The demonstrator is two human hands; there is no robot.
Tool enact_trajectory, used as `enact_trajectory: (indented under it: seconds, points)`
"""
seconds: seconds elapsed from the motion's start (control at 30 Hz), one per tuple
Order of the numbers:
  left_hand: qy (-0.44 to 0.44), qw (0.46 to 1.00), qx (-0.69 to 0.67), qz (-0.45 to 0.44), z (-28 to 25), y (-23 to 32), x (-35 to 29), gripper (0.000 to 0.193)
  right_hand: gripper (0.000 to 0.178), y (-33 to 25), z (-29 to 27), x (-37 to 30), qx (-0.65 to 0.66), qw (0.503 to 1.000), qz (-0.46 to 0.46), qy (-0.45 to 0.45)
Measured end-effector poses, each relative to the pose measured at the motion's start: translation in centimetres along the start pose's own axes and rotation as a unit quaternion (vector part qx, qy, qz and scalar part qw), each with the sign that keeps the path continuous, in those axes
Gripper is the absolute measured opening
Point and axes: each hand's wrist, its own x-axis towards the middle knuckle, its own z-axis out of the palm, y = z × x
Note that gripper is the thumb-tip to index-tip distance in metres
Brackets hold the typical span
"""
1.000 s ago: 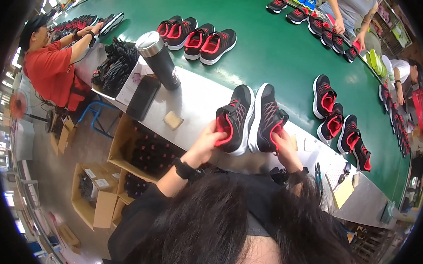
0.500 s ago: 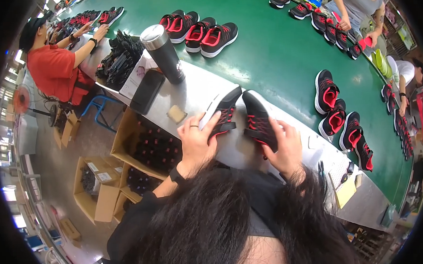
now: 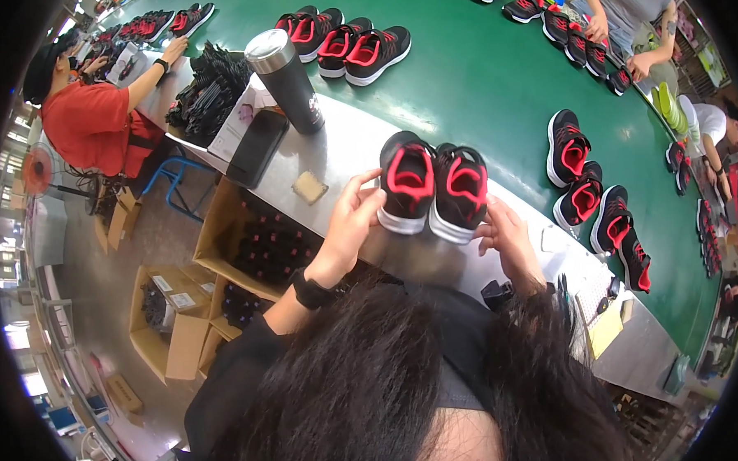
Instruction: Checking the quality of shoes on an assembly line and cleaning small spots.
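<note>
Side by side in front of me stand two black sneakers with red linings and white soles, heels toward me: a left sneaker and a right sneaker. My left hand holds the left one by its outer side, thumb and fingers near the heel. On the other side, my right hand has its bent fingers against the right sneaker's outer side and heel. A black band circles my left wrist. The sneakers' toes point away, and their undersides are hidden.
A dark tumbler, a black case and a tan sponge sit left on the metal worktop. Beyond runs a green belt bearing more sneakers. Cardboard boxes stand below left. Co-workers work around the belt.
The sneakers, earlier tilted with their tops facing each other, now stand upright close together, heels toward me. Both hands moved from the uppers to the outer sides.
</note>
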Motion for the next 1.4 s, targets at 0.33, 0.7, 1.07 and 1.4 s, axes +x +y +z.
enact_trajectory:
  seconds: [0.33, 0.7, 1.07, 1.4]
  points:
    - [0.124, 0.79, 0.517, 0.307, 2.2, -1.1, -2.5, 0.059, 0.061, 0.9, 0.8, -0.7, -0.399, 0.904, -0.151, -0.029]
    - [-0.055, 0.663, 0.681, 0.307, 5.6, 0.1, 0.9, 0.035, 0.045, -4.8, -3.8, 1.3, -0.409, 0.886, -0.216, 0.023]
    - [0.173, 0.633, 0.663, 0.361, 7.9, 5.8, 19.6, 0.052, 0.047, -22.0, -8.8, 15.3, -0.397, 0.894, -0.193, -0.07]
    - [0.198, 0.81, 0.424, 0.352, 7.1, 0.6, 21.8, 0.029, 0.072, -21.1, -14.4, 53.0, 0.174, 0.935, -0.213, 0.225]
